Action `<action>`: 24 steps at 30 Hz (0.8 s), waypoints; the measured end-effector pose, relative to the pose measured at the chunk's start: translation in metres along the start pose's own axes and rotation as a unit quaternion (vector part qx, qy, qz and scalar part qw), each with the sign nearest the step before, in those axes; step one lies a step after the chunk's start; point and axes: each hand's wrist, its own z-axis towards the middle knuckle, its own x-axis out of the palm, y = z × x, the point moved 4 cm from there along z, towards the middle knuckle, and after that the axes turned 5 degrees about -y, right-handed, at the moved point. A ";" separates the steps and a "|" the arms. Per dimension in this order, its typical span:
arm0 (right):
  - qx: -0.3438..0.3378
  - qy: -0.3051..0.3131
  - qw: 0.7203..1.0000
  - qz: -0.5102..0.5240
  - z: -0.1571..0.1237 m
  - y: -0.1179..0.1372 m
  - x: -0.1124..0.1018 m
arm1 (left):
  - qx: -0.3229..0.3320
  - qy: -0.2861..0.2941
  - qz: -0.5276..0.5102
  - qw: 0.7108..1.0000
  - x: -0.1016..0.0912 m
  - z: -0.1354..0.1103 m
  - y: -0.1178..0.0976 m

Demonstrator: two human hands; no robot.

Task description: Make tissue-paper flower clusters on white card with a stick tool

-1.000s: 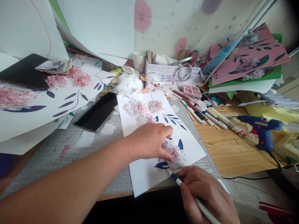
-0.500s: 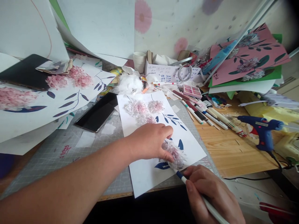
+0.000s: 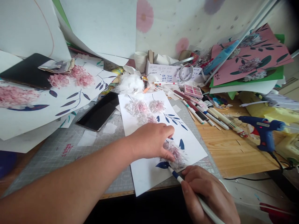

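Observation:
A white sheet [image 3: 144, 172] with pink tissue flowers and dark blue painted leaves lies on the grey cutting mat [image 3: 70, 149]. My left hand [image 3: 150, 141] rests on the sheet, fingers curled, fingertips pressing the edge of the lowest tissue flower [image 3: 175, 154]. My right hand [image 3: 207, 194] grips a white marker with a blue tip [image 3: 175, 174]. The tip touches a blue leaf [image 3: 163, 165] just below that flower.
A black phone [image 3: 99, 112] lies left of the sheet. Several pens and markers [image 3: 203, 112] are strewn on the wooden table to the right, with a blue glue gun [image 3: 265, 132] beyond. Flower artworks [image 3: 58, 93] and papers pile up left and behind.
The marker tip shifted slightly back and forth along the blue leaf under the flower. My left hand stayed on the tissue flower.

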 end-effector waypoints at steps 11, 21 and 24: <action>-0.012 0.001 1.000 0.006 0.001 -0.002 0.000 | 0.004 -0.004 -0.001 1.000 0.002 0.000 0.001; 0.010 -0.033 0.999 0.016 -0.005 -0.004 0.000 | 0.003 -0.010 -0.003 1.000 0.001 -0.001 0.001; 0.009 -0.036 0.999 0.019 -0.004 -0.004 0.001 | 0.007 -0.014 -0.001 1.000 0.000 -0.001 0.001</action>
